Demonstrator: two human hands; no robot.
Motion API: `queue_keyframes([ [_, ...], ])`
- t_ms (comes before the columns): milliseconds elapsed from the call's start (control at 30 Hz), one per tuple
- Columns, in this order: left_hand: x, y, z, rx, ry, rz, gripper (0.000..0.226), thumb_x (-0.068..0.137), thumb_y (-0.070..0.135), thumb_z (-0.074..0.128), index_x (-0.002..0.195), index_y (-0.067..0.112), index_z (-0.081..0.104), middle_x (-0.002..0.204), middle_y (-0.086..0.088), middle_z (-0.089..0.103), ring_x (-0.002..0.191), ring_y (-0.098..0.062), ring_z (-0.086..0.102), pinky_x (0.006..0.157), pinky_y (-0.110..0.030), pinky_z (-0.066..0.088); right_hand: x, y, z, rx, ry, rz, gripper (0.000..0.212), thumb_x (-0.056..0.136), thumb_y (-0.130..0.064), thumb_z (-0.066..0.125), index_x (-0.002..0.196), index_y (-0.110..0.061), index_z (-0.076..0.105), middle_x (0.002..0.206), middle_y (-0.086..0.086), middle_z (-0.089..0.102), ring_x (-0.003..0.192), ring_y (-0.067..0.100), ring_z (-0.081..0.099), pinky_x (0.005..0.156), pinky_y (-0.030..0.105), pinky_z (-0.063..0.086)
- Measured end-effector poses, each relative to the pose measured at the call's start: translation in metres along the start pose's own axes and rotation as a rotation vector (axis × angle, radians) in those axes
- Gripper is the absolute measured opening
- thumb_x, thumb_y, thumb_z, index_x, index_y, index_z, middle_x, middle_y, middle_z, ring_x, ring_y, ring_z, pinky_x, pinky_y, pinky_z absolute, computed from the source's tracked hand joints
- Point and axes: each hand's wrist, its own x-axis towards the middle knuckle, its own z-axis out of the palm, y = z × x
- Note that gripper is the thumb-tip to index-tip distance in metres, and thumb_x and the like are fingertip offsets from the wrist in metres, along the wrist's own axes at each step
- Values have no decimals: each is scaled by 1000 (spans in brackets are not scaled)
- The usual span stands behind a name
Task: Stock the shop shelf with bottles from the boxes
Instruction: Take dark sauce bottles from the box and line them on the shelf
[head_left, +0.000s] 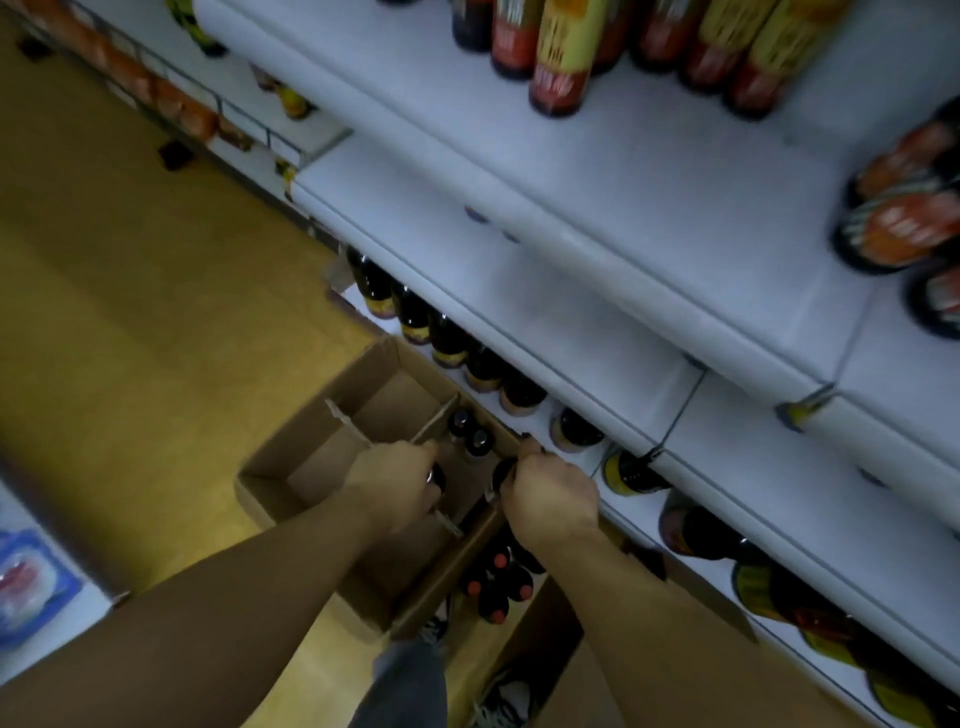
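Note:
An open cardboard box (291, 457) with dividers stands on the floor by the shop shelf. My left hand (395, 480) reaches into it and grips the top of a dark bottle (435, 477). My right hand (550, 493) grips the neck of another dark bottle (503, 474) at the box's right side. Two more dark bottles (470, 434) stand in the box's far corner. The lowest shelf (582, 460) carries a row of dark bottles with yellow labels (447, 343). A second box nearer me holds red-capped bottles (498, 582).
White shelf boards (597, 291) overhang the bottom row. Upper shelves carry bottles with red and yellow labels (561, 52). The yellow floor (130, 312) lies open to the left. My shoes (498, 701) are below, and a blue packet (26, 582) lies at the far left.

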Motion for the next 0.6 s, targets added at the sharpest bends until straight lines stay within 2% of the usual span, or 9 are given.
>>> queue_keyframes([
  [167,-63,30,-69,-9,65,8,21,94,42,56,102,24,50,101,-4,67,93,-30,66,63,-35,45,-56,-10,-82,55,70,-6,21,102,-26,49,117,-11,54,102,8,70,90,30,68,53,30,39],
  [233,-90,42,-93,-39,99,2,19,95,40,58,94,25,46,95,-3,63,89,-28,64,63,-34,43,-81,-15,-112,69,124,-7,24,101,-29,50,115,-11,55,105,9,70,94,31,68,63,32,48],
  [300,-114,53,-117,-71,129,3,21,94,40,60,88,26,45,88,1,57,85,-25,61,62,-34,43,-105,-19,-140,64,171,-11,27,101,-35,52,114,-11,55,106,9,69,95,30,68,68,34,50],
  [400,-145,66,-153,-70,193,46,20,91,43,62,90,26,50,91,1,58,88,-25,63,62,-34,43,-139,-22,-180,54,220,-10,22,101,-36,53,98,-14,53,91,4,63,91,29,67,67,34,51],
  [467,-164,77,-179,-47,232,78,20,90,42,62,89,26,49,91,-1,57,92,-27,64,63,-34,42,-157,-21,-204,58,243,-2,31,99,-35,53,77,-17,39,76,-1,46,85,28,63,67,32,48],
  [500,-172,83,-192,-28,248,86,22,90,42,62,87,26,47,91,-2,57,92,-27,63,64,-34,41,-165,-21,-216,46,242,4,36,98,-35,53,72,-19,34,73,-1,40,83,27,59,66,31,46],
  [533,-180,89,-206,-2,263,95,23,90,43,62,86,25,46,91,-2,57,89,-26,61,63,-34,41,-173,-22,-229,30,239,7,37,98,-34,54,71,-19,34,73,-1,40,82,28,57,66,30,44],
  [600,-194,101,-230,65,279,114,24,90,41,61,86,22,48,86,-1,55,77,-22,53,58,-33,38,-188,-24,-255,-26,212,13,27,99,-33,54,79,-16,46,83,3,51,92,30,61,69,32,42],
])
